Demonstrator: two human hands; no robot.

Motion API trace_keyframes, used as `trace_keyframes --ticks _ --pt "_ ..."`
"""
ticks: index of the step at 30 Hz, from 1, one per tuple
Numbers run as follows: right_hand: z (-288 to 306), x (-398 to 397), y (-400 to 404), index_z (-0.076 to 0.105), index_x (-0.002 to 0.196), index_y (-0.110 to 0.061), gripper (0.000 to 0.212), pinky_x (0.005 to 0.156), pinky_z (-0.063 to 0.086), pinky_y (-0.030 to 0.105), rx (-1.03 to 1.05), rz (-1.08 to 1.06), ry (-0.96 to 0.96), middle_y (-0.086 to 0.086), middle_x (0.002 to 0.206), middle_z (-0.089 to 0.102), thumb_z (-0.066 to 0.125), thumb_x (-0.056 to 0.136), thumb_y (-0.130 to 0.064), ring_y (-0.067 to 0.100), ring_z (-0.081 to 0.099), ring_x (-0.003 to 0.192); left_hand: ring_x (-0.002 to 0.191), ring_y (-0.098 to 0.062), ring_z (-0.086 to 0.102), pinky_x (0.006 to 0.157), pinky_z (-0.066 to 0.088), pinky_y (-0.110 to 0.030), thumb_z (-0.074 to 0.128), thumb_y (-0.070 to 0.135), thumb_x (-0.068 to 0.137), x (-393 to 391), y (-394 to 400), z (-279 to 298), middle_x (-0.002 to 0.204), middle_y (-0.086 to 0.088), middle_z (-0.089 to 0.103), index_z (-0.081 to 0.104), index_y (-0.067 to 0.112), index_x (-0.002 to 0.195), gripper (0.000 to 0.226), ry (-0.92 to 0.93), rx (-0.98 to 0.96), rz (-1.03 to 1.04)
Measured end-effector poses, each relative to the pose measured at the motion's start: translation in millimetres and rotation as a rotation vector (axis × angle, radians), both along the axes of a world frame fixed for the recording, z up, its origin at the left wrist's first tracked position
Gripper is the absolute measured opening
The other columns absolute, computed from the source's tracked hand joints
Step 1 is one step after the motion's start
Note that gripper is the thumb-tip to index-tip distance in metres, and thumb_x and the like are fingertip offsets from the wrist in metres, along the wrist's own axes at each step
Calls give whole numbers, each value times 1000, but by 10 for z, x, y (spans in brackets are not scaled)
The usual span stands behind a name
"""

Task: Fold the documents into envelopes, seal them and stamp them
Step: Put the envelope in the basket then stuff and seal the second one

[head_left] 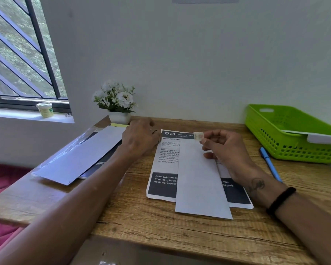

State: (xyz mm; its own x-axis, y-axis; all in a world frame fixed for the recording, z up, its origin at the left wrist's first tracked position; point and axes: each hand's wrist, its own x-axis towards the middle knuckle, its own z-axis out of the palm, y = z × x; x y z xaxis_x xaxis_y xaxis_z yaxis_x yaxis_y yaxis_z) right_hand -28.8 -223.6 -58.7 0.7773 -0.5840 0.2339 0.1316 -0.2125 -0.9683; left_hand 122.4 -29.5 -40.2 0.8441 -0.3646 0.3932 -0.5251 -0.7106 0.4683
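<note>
A white envelope (199,176) lies lengthwise on a printed document (164,165) in the middle of the wooden desk (141,226). My right hand (224,150) pinches a small stamp (198,136) over the envelope's far end. My left hand (141,138) rests on the desk at the document's far left corner, fingers curled, and I cannot tell whether it holds anything. More white envelopes (80,155) lie stacked at the left on a dark pad (101,163).
A green plastic basket (287,146) with a white envelope in it stands at the right back. A blue pen (269,163) lies beside it. A white pot of flowers (117,104) stands against the wall. A small tub (44,109) sits on the window sill.
</note>
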Motion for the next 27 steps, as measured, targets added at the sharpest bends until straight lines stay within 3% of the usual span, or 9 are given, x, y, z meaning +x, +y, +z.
trace_keyframes --ticks 3,6,9,11,14,18,21,23,27 --pt "2 -1 -9 73 98 -7 11 63 61 30 -6 -12 6 19 98 75 78 88 -4 19 70 74 110 -29 66 86 56 -44 69 37 94 1 -41 -15 123 -9 71 68 15 128 41 -65 -20 -52" --pt "-5 7 -18 73 97 -8 12 61 59 30 -18 -25 11 17 94 76 78 88 -4 17 69 71 96 -24 70 78 56 -37 70 37 95 -19 -72 -15 102 -6 75 72 14 120 34 -93 -47 -129" --pt "-22 18 -28 73 95 -9 11 62 58 31 -24 -41 16 16 91 75 79 87 -4 17 69 68 79 -5 66 62 50 -27 69 45 97 -130 -130 -19 90 6 73 74 25 111 25 4 -35 -233" --pt "-35 20 -32 73 93 -10 10 65 60 33 0 -54 14 14 88 76 79 87 -4 18 70 68 78 4 59 59 41 -21 66 51 98 -264 -221 -31 93 11 70 73 29 113 28 110 -6 -298" --pt "-38 23 -42 73 92 -9 11 70 64 37 47 -82 6 13 85 75 79 87 -2 19 72 70 91 -4 66 72 50 -23 65 54 97 -386 -361 -67 110 4 73 68 29 128 39 301 -97 -395" --pt "-24 45 -55 72 96 -3 12 75 65 39 153 -120 -6 15 89 74 77 87 2 21 71 72 112 -18 64 100 57 -42 75 42 94 -494 -399 -7 123 -2 68 64 23 133 45 652 -464 -391" --pt "-11 47 -45 71 101 2 15 75 65 38 212 -129 -11 15 86 72 75 87 6 20 69 69 122 -27 54 94 58 -43 78 35 92 -551 -378 80 119 -1 61 63 18 133 47 882 -690 -375" --pt "-7 42 -38 71 99 1 14 77 65 38 238 -137 -9 15 86 72 75 87 6 20 69 70 126 -36 53 88 61 -45 80 32 91 -554 -346 128 123 -10 55 63 17 129 44 1017 -784 -338" --pt "-16 49 -41 70 93 -3 14 80 65 40 286 -144 -12 19 90 72 76 85 8 24 69 75 101 -36 73 85 65 -42 83 16 88 -590 -329 125 123 -28 68 65 9 112 31 1215 -911 -333"
